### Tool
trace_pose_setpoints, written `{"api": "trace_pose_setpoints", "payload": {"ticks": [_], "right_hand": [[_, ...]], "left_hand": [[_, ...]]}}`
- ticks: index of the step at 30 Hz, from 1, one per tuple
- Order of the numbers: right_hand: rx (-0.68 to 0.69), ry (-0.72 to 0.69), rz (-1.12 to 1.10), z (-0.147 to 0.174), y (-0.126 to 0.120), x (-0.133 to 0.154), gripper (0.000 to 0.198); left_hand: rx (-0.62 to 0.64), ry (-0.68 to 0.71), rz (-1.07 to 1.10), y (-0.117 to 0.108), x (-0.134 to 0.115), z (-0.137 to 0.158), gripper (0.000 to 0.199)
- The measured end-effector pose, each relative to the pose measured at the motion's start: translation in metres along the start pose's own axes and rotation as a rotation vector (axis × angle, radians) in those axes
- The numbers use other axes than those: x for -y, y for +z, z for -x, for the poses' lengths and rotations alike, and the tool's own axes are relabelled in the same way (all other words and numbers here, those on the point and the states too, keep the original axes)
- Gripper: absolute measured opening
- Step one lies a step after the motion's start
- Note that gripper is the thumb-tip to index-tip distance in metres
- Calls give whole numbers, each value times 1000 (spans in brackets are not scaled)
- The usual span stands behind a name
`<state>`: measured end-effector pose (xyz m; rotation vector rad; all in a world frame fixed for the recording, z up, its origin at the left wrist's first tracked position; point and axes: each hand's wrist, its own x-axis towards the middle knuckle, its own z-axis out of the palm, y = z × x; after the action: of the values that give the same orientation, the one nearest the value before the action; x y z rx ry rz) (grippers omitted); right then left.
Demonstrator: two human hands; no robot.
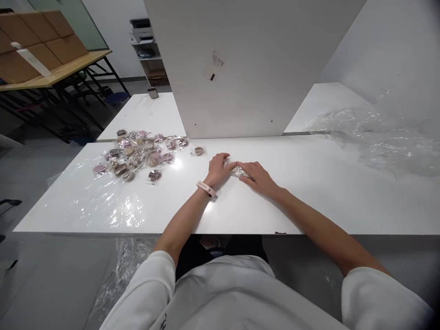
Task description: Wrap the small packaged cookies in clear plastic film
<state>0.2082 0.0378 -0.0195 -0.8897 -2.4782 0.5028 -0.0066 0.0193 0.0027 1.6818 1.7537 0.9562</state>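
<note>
My left hand, with a pale pink band on its wrist, is closed on one side of a small clear plastic packet. From the other side my right hand grips the same packet, thumb and fingers bent at its edge. The packet lies at the tabletop, and what is inside it I cannot make out. A heap of clear-wrapped round sweets that look like macarons, pink, brown and cream, is spread to the left. One brown wrapped piece sits apart, nearest my left hand.
Clear plastic film lies on the white table at front left, and more crumpled film is at the right. A white upright panel stands behind my hands. Cardboard boxes and a grey cup are farther back.
</note>
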Motion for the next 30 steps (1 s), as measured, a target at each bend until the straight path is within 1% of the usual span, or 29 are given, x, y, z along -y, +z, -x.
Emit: {"api": "trace_pose_setpoints", "payload": {"ticks": [2,3,4,6,8,9,10,11,12,13,15,16,18,20,22,23,25,26,27,28,29,30], "right_hand": [[-80,45,10,12,-1,-6,49],[-138,100,11,18,-4,-13,48],[-212,182,5,22,-8,-23,48],[-421,418,-12,26,-22,-50,52],[-644,661,-19,19,-41,-85,58],[-731,745,-9,11,-52,-104,60],[-793,795,22,0,-63,-121,61],[-826,814,74,-12,-73,-138,61],[-823,814,142,-26,-82,-152,61],[-792,807,211,-41,-88,-165,61],[-666,800,299,-66,-94,-184,60],[-582,798,299,-76,-94,-190,57],[-465,779,288,-87,-91,-197,50],[-456,745,321,-86,-88,-197,47],[-537,736,395,-72,-92,-193,50],[-601,757,433,-61,-97,-191,51],[-765,889,508,-30,-113,-188,52],[-832,992,537,-10,-122,-187,53],[-858,1103,543,11,-131,-186,53],[-841,1201,526,32,-140,-184,54],[-787,1268,490,54,-146,-181,55],[-708,1294,446,73,-149,-176,57]], "left_hand": [[-4,-7,102,-1,5,5,36],[-10,-11,136,-1,7,7,35],[-24,-14,148,-1,9,7,33],[-56,-10,112,1,8,5,28],[-76,-11,44,3,6,2,21],[-83,-14,18,5,4,0,19],[-89,-17,5,6,2,-1,19],[-95,-18,2,7,0,-1,19],[-104,-16,6,7,-1,-1,20],[-113,-13,10,7,-1,-1,21],[-122,-8,16,8,-1,0,22],[-123,-7,16,8,-1,1,22],[-120,1,9,8,0,1,21],[-113,16,4,8,2,0,20],[-102,19,6,7,2,-1,20],[-94,14,9,6,2,-2,20],[-82,4,15,6,2,-3,20],[-78,3,17,6,2,-3,20],[-78,6,19,6,2,-3,19],[-79,11,20,6,2,-3,19],[-81,18,20,6,2,-4,18],[-84,23,19,6,3,-4,18]]}}
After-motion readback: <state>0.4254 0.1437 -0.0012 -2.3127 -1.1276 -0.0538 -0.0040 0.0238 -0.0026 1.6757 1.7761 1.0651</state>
